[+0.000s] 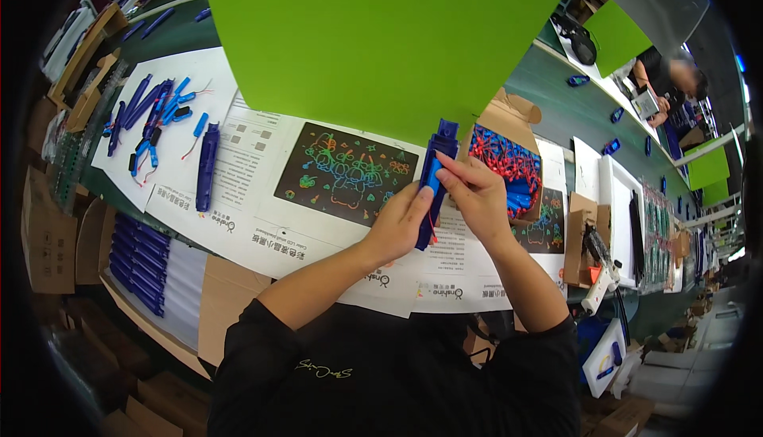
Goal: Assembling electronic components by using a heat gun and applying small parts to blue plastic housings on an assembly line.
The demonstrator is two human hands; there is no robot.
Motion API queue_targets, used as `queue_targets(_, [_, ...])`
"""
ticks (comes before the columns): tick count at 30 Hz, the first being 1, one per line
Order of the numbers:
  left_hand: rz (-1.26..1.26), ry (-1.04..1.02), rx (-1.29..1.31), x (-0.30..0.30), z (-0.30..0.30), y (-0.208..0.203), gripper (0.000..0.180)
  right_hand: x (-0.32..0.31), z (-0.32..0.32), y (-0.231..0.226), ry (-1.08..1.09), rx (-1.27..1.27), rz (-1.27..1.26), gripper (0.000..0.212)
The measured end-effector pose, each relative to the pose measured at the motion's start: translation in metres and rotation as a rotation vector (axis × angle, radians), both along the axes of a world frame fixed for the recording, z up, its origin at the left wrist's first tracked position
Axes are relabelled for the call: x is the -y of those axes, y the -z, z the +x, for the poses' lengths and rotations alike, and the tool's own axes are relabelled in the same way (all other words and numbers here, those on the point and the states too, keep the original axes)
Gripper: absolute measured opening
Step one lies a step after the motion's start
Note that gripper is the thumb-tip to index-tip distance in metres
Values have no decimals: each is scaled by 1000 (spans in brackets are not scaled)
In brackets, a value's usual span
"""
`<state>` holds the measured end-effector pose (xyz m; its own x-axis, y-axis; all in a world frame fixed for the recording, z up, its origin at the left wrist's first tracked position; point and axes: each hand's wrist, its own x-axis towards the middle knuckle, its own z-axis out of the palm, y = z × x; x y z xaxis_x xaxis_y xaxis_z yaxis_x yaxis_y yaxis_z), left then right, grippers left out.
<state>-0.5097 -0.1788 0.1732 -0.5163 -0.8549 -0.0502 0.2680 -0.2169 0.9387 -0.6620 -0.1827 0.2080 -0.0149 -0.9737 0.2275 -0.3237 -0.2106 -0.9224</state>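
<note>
Both hands hold long dark-blue plastic casing (433,187) upright above printed sheets (262,199) on tabletop (548,95); left hand (397,222) clasps lower half, right hand (477,195) pinches upper half, fingers pressing light-blue insert. Best kept steady from below, pressing insert squarely along slot, thin red wire clear of seam. Casing sits between both palms, tip near green board (381,40)

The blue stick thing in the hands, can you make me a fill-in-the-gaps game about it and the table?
1. Both hands hold a long ____ plastic part.
2. A thin ____ wire hangs by the left hand.
3. The right hand pinches the part near its ____ end.
4. The big board above is ____.

Missing words: blue; red; upper; green
</note>
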Motion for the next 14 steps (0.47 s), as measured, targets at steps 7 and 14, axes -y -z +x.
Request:
queue_targets(7, [32, 15, 31, 10, 4, -13, 23, -13, -7, -10, 56, 28, -32, 24])
queue_targets(14, [-326, -40, -11, 7, 13, 1, 20, -11, 4, -26, -197, 194, 96, 52])
